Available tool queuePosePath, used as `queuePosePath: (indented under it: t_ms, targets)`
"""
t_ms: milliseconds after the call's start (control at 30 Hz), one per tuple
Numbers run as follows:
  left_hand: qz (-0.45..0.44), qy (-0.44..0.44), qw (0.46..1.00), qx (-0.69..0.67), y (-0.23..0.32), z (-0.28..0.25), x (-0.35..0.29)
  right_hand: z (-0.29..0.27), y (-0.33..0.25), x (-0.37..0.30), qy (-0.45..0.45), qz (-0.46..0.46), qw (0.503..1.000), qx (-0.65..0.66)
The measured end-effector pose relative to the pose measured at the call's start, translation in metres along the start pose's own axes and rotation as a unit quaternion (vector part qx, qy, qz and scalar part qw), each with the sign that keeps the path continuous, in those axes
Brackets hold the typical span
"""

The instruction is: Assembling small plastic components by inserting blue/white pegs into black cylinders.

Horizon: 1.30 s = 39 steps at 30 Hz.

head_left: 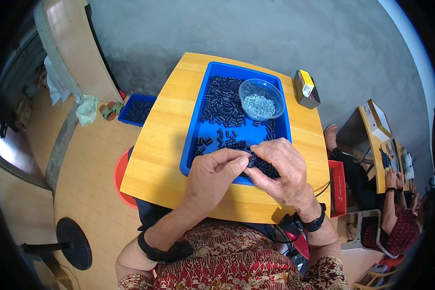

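My left hand [211,178] and my right hand [284,170] meet over the near end of a blue tray [190,140]. Both are closed in a pinch, thumbs and fingertips almost touching; what they hold is too small and too covered to make out. Heaps of small black plastic parts [222,102] lie in the tray, thicker toward the far left, with some loose ones just beyond my fingers. At the tray's far right stands a clear round plastic bowl [246,88] holding many small shiny metal pieces [259,106].
The tray rests on a yellow wooden table [154,145]. A dark box [308,99] with a yellow carton [306,83] sits at its far right corner. A second blue tray [137,110] and red containers [338,187] are on the floor. Another person [394,217] works at a table on the right.
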<state>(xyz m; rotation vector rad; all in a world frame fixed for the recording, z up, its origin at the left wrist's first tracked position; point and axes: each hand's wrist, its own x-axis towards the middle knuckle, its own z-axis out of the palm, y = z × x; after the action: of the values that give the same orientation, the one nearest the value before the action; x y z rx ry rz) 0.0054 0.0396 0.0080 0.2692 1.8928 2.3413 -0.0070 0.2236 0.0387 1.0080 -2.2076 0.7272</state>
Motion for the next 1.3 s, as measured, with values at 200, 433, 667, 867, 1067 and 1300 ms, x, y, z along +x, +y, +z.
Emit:
queuePosePath:
  t_ms: [200,433,667,867,1067,1300]
  targets:
    - [-0.001,-0.050,0.999,-0.007,-0.001,-0.003,0.001,0.003,0.000,0.000,-0.003,-0.010,1.000,-0.001]
    - [-0.008,-0.055,0.997,0.055,0.000,-0.005,0.002,0.003,-0.002,0.001,-0.016,-0.017,1.000,-0.016]
    - [0.008,-0.050,0.998,0.034,-0.003,-0.003,0.003,0.006,0.001,0.002,-0.004,-0.050,0.998,-0.039]
    - [0.002,-0.050,0.998,0.050,-0.004,-0.006,0.004,0.008,0.000,0.001,-0.016,-0.069,0.996,-0.050]
    - [0.003,-0.013,1.000,0.028,0.003,-0.008,0.003,0.012,0.000,0.007,-0.002,-0.064,0.997,-0.050]
    - [0.039,0.175,0.984,0.009,0.036,-0.091,-0.018,-0.008,0.012,0.014,-0.032,-0.009,0.993,-0.116]
